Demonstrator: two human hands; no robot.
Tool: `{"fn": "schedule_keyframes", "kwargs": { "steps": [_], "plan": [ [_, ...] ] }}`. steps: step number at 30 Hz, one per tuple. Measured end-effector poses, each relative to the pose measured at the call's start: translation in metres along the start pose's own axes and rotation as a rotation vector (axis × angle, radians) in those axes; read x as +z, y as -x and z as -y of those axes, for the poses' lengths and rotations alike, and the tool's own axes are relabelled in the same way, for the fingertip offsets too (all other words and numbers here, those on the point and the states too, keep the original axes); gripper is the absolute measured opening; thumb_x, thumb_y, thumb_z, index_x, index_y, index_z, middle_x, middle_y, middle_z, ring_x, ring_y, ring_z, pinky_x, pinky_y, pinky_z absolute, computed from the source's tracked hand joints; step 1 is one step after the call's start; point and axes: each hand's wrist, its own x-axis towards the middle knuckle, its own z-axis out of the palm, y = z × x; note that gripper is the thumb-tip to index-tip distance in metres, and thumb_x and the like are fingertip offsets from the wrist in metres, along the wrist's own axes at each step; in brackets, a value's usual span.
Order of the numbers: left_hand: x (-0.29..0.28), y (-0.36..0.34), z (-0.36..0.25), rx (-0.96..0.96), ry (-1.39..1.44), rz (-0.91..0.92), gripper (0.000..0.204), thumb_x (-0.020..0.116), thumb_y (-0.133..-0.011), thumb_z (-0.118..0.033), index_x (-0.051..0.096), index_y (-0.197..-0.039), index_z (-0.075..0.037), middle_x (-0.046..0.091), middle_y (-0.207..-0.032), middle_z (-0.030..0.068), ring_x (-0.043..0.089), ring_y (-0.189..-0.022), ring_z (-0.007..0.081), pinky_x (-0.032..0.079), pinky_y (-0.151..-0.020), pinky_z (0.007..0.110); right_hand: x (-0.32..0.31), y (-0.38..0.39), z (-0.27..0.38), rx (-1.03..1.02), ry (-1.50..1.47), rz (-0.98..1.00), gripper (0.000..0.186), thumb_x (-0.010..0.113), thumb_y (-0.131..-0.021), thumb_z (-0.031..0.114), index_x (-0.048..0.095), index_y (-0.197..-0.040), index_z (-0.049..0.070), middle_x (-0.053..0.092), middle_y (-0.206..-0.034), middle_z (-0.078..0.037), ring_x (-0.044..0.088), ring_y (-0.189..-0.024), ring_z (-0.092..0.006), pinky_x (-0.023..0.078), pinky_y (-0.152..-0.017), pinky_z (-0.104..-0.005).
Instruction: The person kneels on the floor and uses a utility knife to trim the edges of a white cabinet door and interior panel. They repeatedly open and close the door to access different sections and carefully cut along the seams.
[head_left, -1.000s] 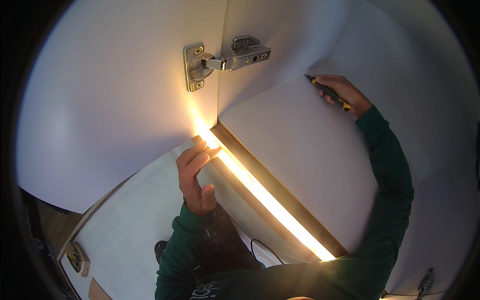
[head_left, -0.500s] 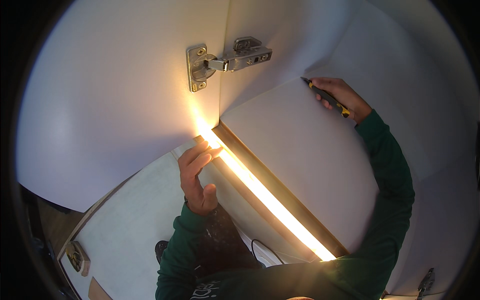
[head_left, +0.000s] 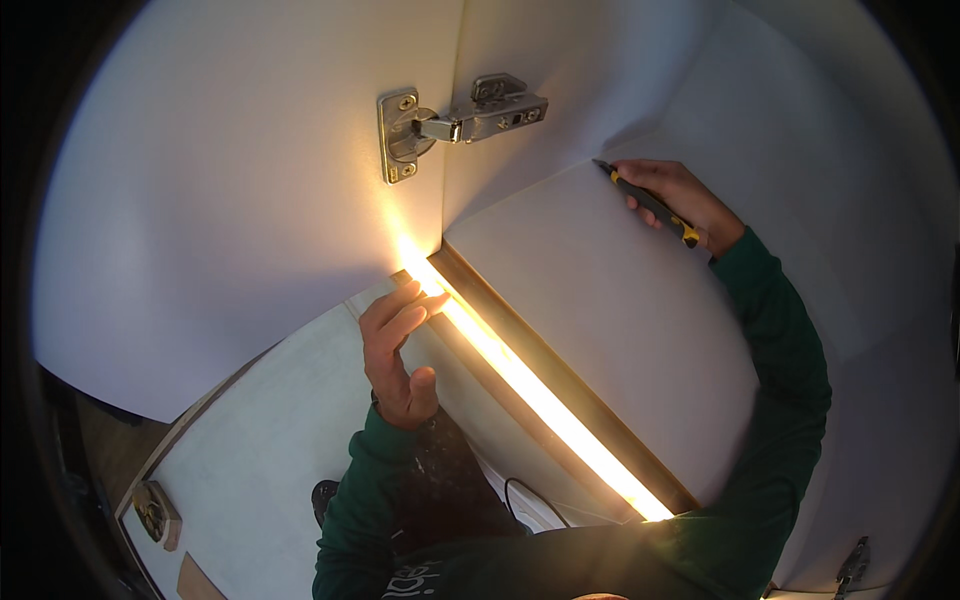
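Observation:
At the upper right of the head view, my right hand (head_left: 680, 200) grips a black-and-yellow utility knife (head_left: 650, 204), its tip at the seam where the white floor panel (head_left: 600, 290) meets the upright back panel. My left hand (head_left: 398, 355) has its fingers apart and slightly bent, fingertips resting at the upper end of the glowing light strip (head_left: 545, 410) in its wooden channel (head_left: 500, 310). A metal hinge (head_left: 420, 130) is fixed across the upright white panels, above my left hand.
A large white door panel (head_left: 210, 200) stands at left. Below it lie a pale board (head_left: 250, 440), a small round-faced object (head_left: 155, 515) and a brown piece (head_left: 195, 580). A dark cable (head_left: 530, 490) loops below the channel. Another hinge (head_left: 850, 565) is at lower right.
My right hand and the knife have moved slightly down and left along the seam. The whole view has shifted slightly, and my left hand stays at the light strip.

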Motion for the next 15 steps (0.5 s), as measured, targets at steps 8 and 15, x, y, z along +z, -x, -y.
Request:
{"fn": "schedule_keyframes", "kwargs": {
  "steps": [8, 15],
  "plan": [
    [-0.001, 0.003, -0.01, 0.004, -0.012, 0.007, 0.061, 0.042, -0.112, -0.06, 0.051, -0.135, -0.004, 0.071, -0.13, 0.0236, 0.054, -0.138, 0.0335, 0.04, -0.119, 0.049, 0.007, 0.015, 0.001, -0.008, 0.03, 0.006, 0.054, 0.063, -0.109, 0.039, 0.062, -0.146, 0.0, 0.063, -0.081, 0.002, 0.055, -0.056, -0.0027, 0.047, -0.052, -0.0196],
    [-0.002, 0.009, -0.013, 0.014, 0.011, 0.029, 0.059, 0.049, -0.11, -0.055, 0.055, -0.136, -0.002, 0.07, -0.134, 0.0208, 0.054, -0.134, 0.0341, 0.042, -0.115, 0.048, -0.001, 0.022, -0.005, 0.046, 0.004, 0.069, 0.051, 0.058, -0.111, 0.041, 0.062, -0.145, 0.003, 0.064, -0.086, 0.002, 0.057, -0.06, -0.0023, 0.047, -0.052, -0.0188]
  ]
}}
